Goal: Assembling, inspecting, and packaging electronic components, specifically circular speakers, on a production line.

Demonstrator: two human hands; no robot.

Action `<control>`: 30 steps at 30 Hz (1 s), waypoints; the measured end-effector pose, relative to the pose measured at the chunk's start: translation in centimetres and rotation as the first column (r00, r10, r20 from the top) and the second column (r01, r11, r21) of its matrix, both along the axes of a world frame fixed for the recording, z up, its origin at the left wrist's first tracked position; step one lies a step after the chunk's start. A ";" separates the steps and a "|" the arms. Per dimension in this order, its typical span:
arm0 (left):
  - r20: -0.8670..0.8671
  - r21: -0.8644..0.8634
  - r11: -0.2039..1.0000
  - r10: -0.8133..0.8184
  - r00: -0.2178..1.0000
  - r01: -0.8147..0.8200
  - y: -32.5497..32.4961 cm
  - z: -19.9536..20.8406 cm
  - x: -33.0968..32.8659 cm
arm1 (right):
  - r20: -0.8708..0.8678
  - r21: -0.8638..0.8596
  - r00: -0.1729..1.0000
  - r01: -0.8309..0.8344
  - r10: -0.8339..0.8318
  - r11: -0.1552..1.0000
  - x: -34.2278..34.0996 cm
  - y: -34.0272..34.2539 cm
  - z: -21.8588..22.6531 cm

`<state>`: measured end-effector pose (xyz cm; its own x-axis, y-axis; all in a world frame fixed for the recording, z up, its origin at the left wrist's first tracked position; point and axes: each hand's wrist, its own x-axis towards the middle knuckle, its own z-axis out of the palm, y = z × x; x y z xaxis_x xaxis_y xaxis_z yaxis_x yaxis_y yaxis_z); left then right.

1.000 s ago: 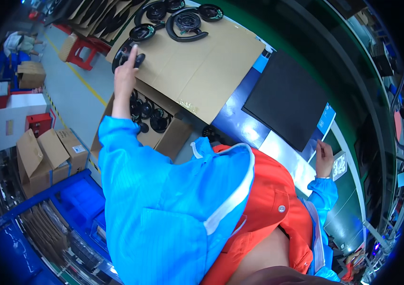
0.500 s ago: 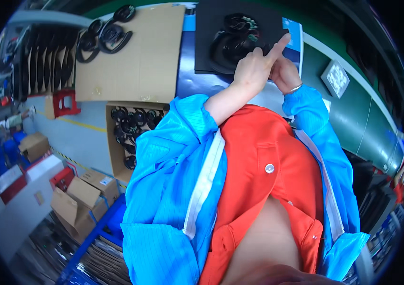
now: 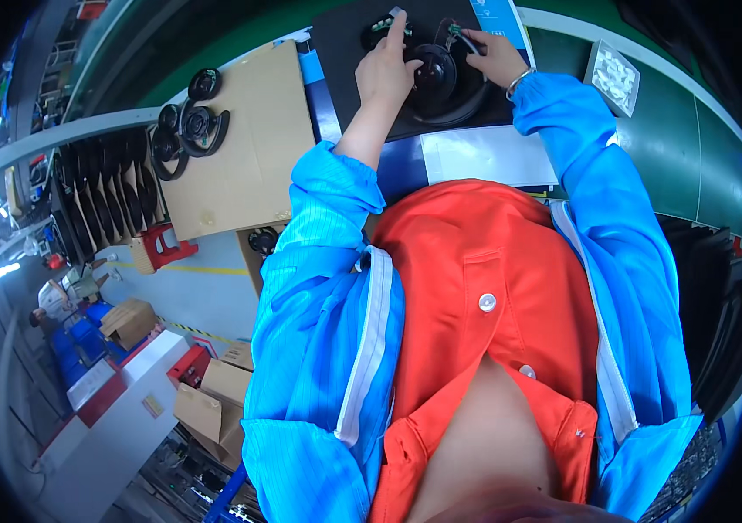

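**Green tabletop [image 3: 660, 122], with a black headset [image 3: 433, 77] on a dark mat [image 3: 343, 74]**

Grey floor shows at the left of the frame, while the work lies at the upper centre. The headset rests on the mat there, its curved band [image 3: 456, 116] turned toward the mat's lower edge and its green wiring [image 3: 454, 30] exposed near the top.

The left hand [image 3: 384, 77] has its index finger straight and the others curled, the fingertip over a second rounded part with green circuitry [image 3: 379, 32]; I cannot tell whether it has hold of anything. The right hand [image 3: 500, 61] is partly closed, fingers and thumb bent around the headset's upper right end; whether they pinch it cannot be told.

The headset looks light and fairly stiff, its glossy round cup probably slippery. The thin wires seem the fragile part, so the band or the cup's rim would be the safer hold.

The band sits near the mat's lower edge, above a pale sheet [image 3: 484, 157]. Leftward, a cardboard sheet [image 3: 257, 166] stretches between the mat and other black headsets [image 3: 200, 125]. Rightward, green surface separates the mat from a tray [image 3: 613, 104] of white pieces.
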<state>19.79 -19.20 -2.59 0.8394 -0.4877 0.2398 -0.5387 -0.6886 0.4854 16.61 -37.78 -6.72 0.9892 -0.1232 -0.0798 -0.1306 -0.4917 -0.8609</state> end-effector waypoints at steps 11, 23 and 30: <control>0.162 0.326 0.929 0.130 0.978 -0.178 -0.8 0.8 -2.8 | 0.082 -0.365 0.934 -0.296 0.347 0.883 2.2 -1.1 -1.8; 0.150 -0.031 0.994 -0.101 0.983 0.107 3.6 5.9 -1.4 | -0.081 0.525 0.929 -0.268 0.362 0.807 2.7 0.1 4.8; 0.037 0.103 0.994 -0.045 0.998 0.041 7.5 6.6 3.1 | -0.388 0.360 0.682 -0.508 0.621 0.782 1.1 2.1 4.7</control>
<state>22.90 -11.70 3.98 0.8083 -0.5465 0.2189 -0.5858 -0.7096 0.3916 17.66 -35.66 -2.06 0.6947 0.5216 -0.4954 -0.2931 -0.4237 -0.8571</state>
